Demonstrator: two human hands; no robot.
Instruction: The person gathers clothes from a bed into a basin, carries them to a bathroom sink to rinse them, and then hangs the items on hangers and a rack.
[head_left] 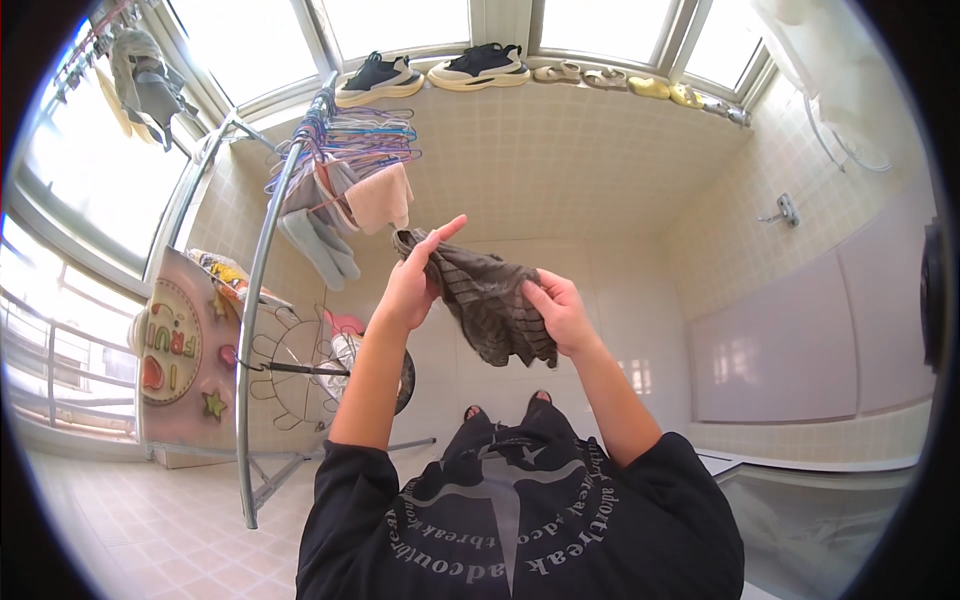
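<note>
A dark grey-brown striped cloth garment [490, 305] stretches between my two hands in front of my body; its exact kind I cannot make out. At its upper left end, my left hand [412, 283] grips it, with the index finger pointing up and away. My right hand [562, 312] pinches its right edge between thumb and fingers. The lower edge of the cloth hangs loose in folds. Just beyond my left hand, a pale pink cloth [381, 197] and light grey socks [320, 250] hang on the drying rack.
A metal drying rack [262, 270] stands at the left, with several coloured hangers [365, 135] bunched on its rail. Black sneakers [480, 66] and small sandals [605, 78] line the window ledge. A round wire hanging frame [285, 365] is low at the left. Pale cabinet doors [775, 345] stand at the right.
</note>
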